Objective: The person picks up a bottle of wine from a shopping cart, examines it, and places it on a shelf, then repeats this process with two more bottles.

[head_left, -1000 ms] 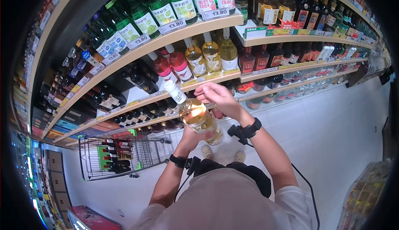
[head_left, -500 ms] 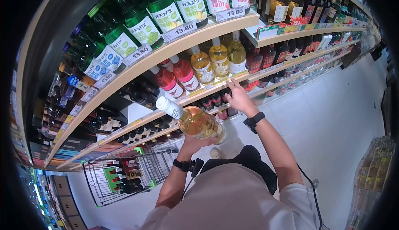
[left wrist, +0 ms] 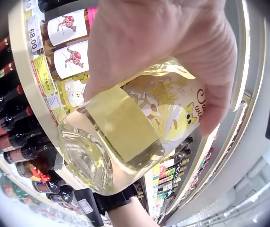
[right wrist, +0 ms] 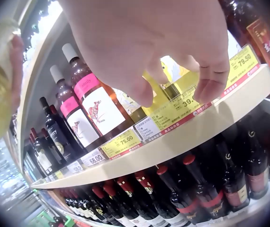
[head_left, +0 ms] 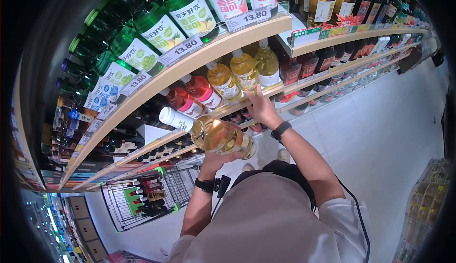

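Note:
My left hand (head_left: 218,161) grips the body of a wine bottle (head_left: 209,132) with pale yellow wine and a white capped neck. It lies tilted, neck toward the shelf on the left. The left wrist view shows the bottle's clear base (left wrist: 85,156) and a label (left wrist: 173,111) with a yellow cat. My right hand (head_left: 262,110) is at the shelf edge, its fingertips right at a yellow price tag (right wrist: 180,111) in the right wrist view. Behind those fingers stand yellow wine bottles (head_left: 244,70), partly hidden by the hand.
Pink wine bottles (head_left: 202,92) stand left of the yellow ones. Above juts a shelf of green bottles (head_left: 190,18) with price tags. Dark bottles (right wrist: 192,177) fill the shelf below. A shopping cart (head_left: 137,199) holding several bottles stands at the lower left on the pale floor (head_left: 370,120).
My right hand has gone from beside the held bottle to the shelf edge, then slightly left. The held bottle has tilted further, its neck swinging left and down. The view has shifted nearer the shelf.

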### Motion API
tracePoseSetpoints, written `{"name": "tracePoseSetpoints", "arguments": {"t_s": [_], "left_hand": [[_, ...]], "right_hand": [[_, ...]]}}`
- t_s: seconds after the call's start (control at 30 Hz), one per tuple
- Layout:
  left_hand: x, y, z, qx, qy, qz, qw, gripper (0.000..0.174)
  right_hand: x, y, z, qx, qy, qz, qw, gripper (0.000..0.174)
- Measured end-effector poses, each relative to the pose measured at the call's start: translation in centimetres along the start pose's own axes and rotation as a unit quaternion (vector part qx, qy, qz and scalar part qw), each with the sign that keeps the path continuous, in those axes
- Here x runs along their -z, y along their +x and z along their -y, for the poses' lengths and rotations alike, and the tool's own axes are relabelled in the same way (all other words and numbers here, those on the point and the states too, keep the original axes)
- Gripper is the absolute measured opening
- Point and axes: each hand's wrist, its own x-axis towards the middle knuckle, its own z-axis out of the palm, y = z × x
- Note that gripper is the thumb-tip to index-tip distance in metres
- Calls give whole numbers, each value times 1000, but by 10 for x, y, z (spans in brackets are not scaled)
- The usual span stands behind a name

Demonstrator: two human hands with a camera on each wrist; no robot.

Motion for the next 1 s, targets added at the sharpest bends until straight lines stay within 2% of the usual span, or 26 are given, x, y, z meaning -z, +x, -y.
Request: {"name": "tracePoseSetpoints", "arguments": {"t_s": [0.07,0.17,0.27,0.33,0.47,0.67,0.77,0.87,1.0], "left_hand": [[-5,9,2,-2,-27,-7,1000,88],[-6,16,11,-16,-57,-6,998,90],[-9,20,12,-20,-67,-4,998,88],[-15,23,6,-24,-70,-6,997,83],[-17,21,9,-11,-81,-12,997,84],[-15,17,16,6,-64,-6,998,88],[-16,12,15,16,-66,-3,998,91],[-23,12,10,6,-80,-16,997,86],[-26,9,9,0,-71,-21,997,86]], "right_hand": [[-5,1,-7,37,22,-25,999,59],[-7,8,-12,40,46,-1,998,60],[-11,13,-16,63,29,-30,997,61],[-7,17,-13,55,14,-19,998,59],[3,27,-6,25,10,20,999,59],[-27,51,-31,87,60,-17,994,52],[-5,62,-8,33,-10,53,998,55],[-14,65,-10,73,0,-31,997,52],[-22,77,-11,55,-21,-29,998,58]]}}
